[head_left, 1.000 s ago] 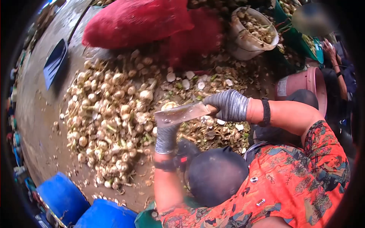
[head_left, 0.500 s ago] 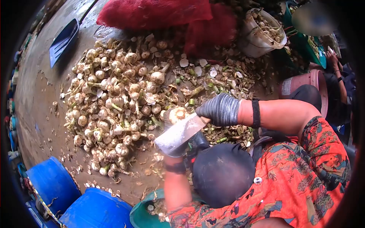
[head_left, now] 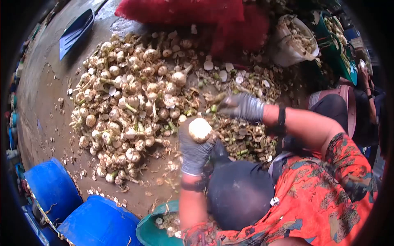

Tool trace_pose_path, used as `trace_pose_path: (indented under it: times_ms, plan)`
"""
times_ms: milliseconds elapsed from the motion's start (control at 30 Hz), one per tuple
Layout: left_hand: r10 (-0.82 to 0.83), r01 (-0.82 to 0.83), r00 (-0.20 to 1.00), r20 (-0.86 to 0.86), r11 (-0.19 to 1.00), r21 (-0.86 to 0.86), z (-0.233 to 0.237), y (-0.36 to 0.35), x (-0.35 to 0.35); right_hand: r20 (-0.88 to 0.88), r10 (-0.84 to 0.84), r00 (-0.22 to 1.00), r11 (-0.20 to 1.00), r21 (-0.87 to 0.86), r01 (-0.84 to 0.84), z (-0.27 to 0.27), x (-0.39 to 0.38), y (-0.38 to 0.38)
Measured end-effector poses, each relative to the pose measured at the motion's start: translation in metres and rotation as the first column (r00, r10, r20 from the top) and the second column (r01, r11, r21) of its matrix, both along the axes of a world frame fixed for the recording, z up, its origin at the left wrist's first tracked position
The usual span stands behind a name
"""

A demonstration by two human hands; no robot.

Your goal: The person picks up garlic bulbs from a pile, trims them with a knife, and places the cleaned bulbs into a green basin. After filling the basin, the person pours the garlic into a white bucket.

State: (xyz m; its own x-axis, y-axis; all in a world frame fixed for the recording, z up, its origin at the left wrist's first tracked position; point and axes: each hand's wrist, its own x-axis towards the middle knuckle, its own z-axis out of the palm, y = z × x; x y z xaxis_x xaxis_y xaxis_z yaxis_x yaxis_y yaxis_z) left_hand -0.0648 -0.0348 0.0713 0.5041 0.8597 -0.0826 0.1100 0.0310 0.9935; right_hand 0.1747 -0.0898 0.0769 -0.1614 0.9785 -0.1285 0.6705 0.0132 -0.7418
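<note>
My gloved left hand (head_left: pixel 193 153) grips a garlic bulb (head_left: pixel 200 130), whose pale, bright face points up at me. To its upper right is my gloved right hand (head_left: pixel 242 106), held apart from the bulb over trimmed stalks and skins (head_left: pixel 246 137). Motion smears its fingers, and I cannot make out a cleaver blade there now. Left of both hands spreads a big heap of garlic bulbs (head_left: pixel 131 98), many with stalks and dirty skins.
A red mesh sack (head_left: pixel 180 10) lies behind the heap, near a blue dustpan (head_left: pixel 76 33). White (head_left: pixel 293 41) and green (head_left: pixel 344 61) containers hold scraps. Blue drums (head_left: pixel 98 221) and a green tub (head_left: pixel 150 225) stand in front. Another person's hand (head_left: pixel 364 76) shows at right.
The cleaver blade that lay across the bulb is out of sight. My right hand has lifted up and away to the right. The bulb in my left hand now shows a whiter face.
</note>
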Motion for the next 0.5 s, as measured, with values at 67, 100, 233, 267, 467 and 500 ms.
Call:
trace_pose_path:
  times_ms: [67, 100, 233, 267, 467, 500]
  plan:
    - [-0.091, 0.234, 0.947, -0.307, 0.851, 0.471, 0.002, 0.005, 0.007, 0.074, 0.167, 0.983, 0.986, 0.01, -0.168, 0.01, -0.032, 0.007]
    - [-0.123, 0.22, 0.959, -0.256, 0.893, 0.393, 0.002, 0.002, 0.006, -0.268, -0.219, 0.938, 0.751, -0.66, -0.013, 0.029, -0.043, 0.017]
    - [0.144, -0.143, 0.99, -0.001, 0.981, -0.13, -0.002, -0.006, -0.002, -0.398, -0.23, 0.888, 0.951, -0.287, 0.118, 0.028, -0.055, 0.008]
    - [0.242, -0.053, 0.934, 0.262, 0.822, -0.568, -0.01, -0.006, -0.009, -0.347, -0.156, 0.925, 0.98, -0.168, 0.102, 0.027, -0.057, 0.008]
    - [-0.358, 0.428, 0.894, -0.27, 0.86, 0.278, -0.031, -0.011, -0.023, -0.361, -0.008, 0.933, 0.973, -0.216, -0.076, 0.045, -0.042, -0.011]
    - [-0.393, 0.42, 0.903, -0.172, 0.891, 0.172, -0.038, -0.016, -0.028, -0.207, 0.096, 0.974, 0.971, -0.194, -0.137, 0.053, -0.038, -0.012]
